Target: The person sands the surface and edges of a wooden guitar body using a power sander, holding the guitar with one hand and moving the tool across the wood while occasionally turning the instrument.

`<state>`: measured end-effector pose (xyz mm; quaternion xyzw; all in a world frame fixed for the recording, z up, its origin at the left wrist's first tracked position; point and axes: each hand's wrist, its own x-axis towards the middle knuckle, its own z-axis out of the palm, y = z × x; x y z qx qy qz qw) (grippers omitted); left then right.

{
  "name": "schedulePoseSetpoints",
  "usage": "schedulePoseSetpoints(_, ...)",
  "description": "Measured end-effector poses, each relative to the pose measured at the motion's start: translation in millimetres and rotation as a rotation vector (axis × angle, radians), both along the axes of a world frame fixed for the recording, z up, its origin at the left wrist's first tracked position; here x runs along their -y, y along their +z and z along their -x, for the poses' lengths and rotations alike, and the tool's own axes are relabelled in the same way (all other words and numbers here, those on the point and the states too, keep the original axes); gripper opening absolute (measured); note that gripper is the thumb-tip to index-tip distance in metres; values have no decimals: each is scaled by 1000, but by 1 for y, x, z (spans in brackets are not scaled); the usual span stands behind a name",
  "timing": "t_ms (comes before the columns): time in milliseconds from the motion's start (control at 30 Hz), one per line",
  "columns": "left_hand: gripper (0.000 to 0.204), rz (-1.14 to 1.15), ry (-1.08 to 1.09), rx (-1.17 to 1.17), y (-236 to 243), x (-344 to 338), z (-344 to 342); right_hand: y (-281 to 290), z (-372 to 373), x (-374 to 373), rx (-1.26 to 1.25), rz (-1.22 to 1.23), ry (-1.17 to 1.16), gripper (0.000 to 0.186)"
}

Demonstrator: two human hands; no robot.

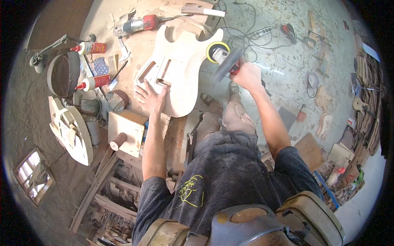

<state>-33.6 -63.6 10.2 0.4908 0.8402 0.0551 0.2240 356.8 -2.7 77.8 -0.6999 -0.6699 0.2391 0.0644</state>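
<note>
A pale wooden electric guitar body (pixel 186 67) with two horns and routed cavities lies on the bench before me. My left hand (pixel 152 98) rests flat on its near left edge, fingers spread beside the cavities. My right hand (pixel 247 77) is closed around a power sander (pixel 220 54) with a red and silver body and a round, yellow-rimmed pad. The pad is at the right edge of the guitar body; I cannot tell whether it touches. A grey, streaked flat thing (pixel 228 65) crosses in front of the sander, too blurred to name.
A red and grey power tool (pixel 137 25) lies at the far side of the bench. Two glue bottles (pixel 93 48) and a sanding belt loop (pixel 63 74) are on the left. Another guitar body (pixel 70 131) stands far left. Cords (pixel 250 37) trail over the floor at right.
</note>
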Motion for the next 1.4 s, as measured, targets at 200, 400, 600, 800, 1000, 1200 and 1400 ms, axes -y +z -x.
schedulePoseSetpoints(200, 113, 5, -9, -1, 3, -2, -4, -4, 5, 5, -28, -8, -52, 53)
schedulePoseSetpoints(400, 110, -2, -11, 26, 4, -1, -4, 4, 6, -1, -83, -42, -23, 51)
schedulePoseSetpoints(600, 111, -25, -12, 1, 0, -1, -3, -1, 16, -5, -18, -14, 100, 52)
schedulePoseSetpoints(800, 112, -65, -34, -23, -5, 3, 2, 11, 12, -20, -37, 52, 129, 60)
schedulePoseSetpoints(1000, 113, -46, -8, 11, -2, 1, -3, 5, 24, -14, -6, 21, 246, 57)
schedulePoseSetpoints(1200, 114, -58, -18, -36, -2, 2, -3, 12, 15, -28, -63, -49, 130, 46)
schedulePoseSetpoints(1400, 113, -22, 15, 17, 3, -2, -7, 3, 26, -19, -102, -49, 442, 40)
